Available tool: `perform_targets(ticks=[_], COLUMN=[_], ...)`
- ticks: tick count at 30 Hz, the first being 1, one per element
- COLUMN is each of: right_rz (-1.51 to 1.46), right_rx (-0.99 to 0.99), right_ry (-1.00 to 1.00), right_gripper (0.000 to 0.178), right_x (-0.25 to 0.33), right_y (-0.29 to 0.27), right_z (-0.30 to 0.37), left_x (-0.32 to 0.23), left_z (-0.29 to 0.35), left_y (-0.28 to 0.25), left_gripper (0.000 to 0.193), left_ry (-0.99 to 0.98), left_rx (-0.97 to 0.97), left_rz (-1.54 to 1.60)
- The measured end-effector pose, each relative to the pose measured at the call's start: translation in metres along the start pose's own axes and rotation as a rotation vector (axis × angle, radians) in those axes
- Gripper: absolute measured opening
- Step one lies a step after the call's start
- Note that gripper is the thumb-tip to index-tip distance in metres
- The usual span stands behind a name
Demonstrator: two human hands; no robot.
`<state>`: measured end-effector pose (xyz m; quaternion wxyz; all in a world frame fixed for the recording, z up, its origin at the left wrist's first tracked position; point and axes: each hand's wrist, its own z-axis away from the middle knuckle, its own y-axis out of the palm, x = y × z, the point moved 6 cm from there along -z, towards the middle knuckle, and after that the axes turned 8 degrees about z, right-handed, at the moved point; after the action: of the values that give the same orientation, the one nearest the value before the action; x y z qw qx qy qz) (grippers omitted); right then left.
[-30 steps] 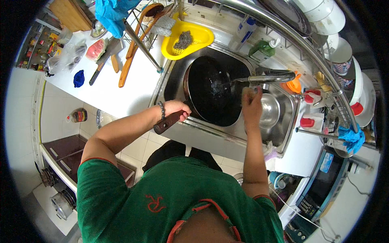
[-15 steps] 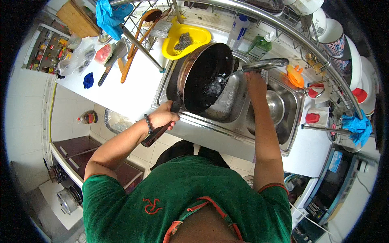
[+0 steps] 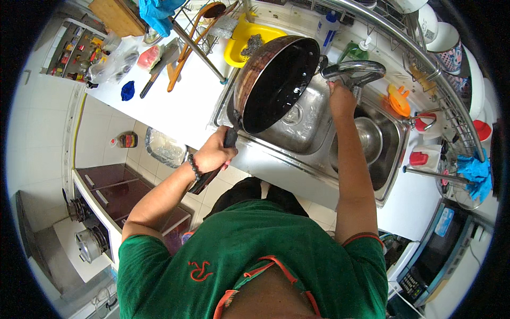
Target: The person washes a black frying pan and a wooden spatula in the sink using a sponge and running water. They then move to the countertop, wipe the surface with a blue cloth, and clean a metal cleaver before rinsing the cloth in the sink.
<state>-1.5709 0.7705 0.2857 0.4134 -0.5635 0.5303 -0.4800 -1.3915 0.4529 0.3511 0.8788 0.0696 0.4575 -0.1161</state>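
Observation:
My left hand [image 3: 215, 152], a beaded bracelet on its wrist, is closed round the dark handle of a wok [image 3: 276, 87]. The wok is tilted on its side over the left sink basin [image 3: 311, 125], its wet black inside turned to the right and a few drops shining on it. At the curved metal faucet [image 3: 353, 67] my right hand [image 3: 342, 101] is closed, its fingertips against the spout and partly hidden. No stream of water shows. A metal bowl [image 3: 367, 139] lies in the right basin.
Behind the wok sits a yellow basket [image 3: 234, 52] with a scouring pad. A knife [image 3: 154, 78] and wooden utensils [image 3: 180, 66] lie on the left counter. A metal rack [image 3: 419, 58] arches over the sink. Bottles [image 3: 326, 29] stand behind, near an orange item [image 3: 398, 101].
The wok has been raised and tipped further onto its side. Water that ran from the faucet into it no longer shows. My right hand stays at the faucet; the view has shifted slightly.

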Motion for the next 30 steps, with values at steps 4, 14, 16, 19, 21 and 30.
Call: perform_targets(ticks=[4, 14, 16, 19, 21, 30], right_rz=[-0.036, -0.778, -1.402, -1.924, -1.886, -0.535], right_rx=[0.000, -0.071, 0.184, 0.379, 0.464, 0.113], right_ry=[-0.021, 0.373, 0.681, 0.562, 0.233, -0.107], right_gripper=[0.037, 0.038, 0.034, 0.026, 0.041, 0.039], right_x=[0.000, -0.045, -0.035, 0.051, 0.112, 0.086], right_y=[-0.003, 0.024, 0.065, 0.052, 0.023, 0.059], right_z=[0.001, 0.063, 0.095, 0.119, 0.118, 0.063], left_x=[-0.006, -0.001, -0.002, 0.000, 0.003, -0.003], left_z=[0.004, 0.004, 0.007, 0.013, 0.021, 0.046], left_y=[0.002, 0.005, 0.010, 0.017, 0.021, 0.024], left_gripper=[0.041, 0.044, 0.042, 0.035, 0.031, 0.033], left_ry=[0.039, 0.077, 0.036, -0.023, -0.057, -0.102], left_rx=[-0.053, -0.070, -0.054, -0.003, 0.019, 0.061], left_rz=[-0.075, -0.060, 0.069, 0.219, 0.296, 0.433])
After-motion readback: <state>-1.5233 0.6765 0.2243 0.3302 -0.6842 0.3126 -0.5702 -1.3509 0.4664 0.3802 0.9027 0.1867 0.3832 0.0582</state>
